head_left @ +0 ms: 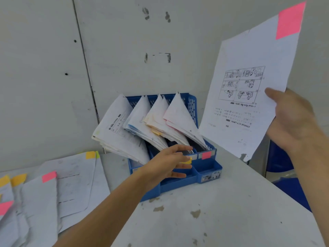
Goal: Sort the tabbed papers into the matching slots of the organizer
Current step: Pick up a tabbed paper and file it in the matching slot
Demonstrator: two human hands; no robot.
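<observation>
Paper, one thin pink-tabbed sheet (249,97), up in the air to the right of the blue organizer (193,104), well above the tabletop (222,211). Right hand (292,122) pinches it at the lower right edge, thumb on the printed face, other fingers hidden behind.

Handling, my read: light, floppy, no stiffness. Held by one edge it will likely bow and flutter. The worn edges would probably tear if snagged on a divider. Best grip looks like mid-edge, clear of the tab, leaving the free edge to lead into the slot; a second hand could steady it.

Looks: white, print upside down from here, a comic-style panel grid with text lines under it. Pink tab (289,21) on the top right corner. Bottom edge ragged.

Left hand (169,161) has straight, spread fingers and holds nothing, at the organizer's front by the slot labels. It is blurred, so contact can't be told. Pink label (206,155) marks the rightmost slot, probably the match.

Filed papers (142,122) lean in bundles in the slots. Loose papers (44,202) with yellow and pink tabs lie on the tabletop to the left.
</observation>
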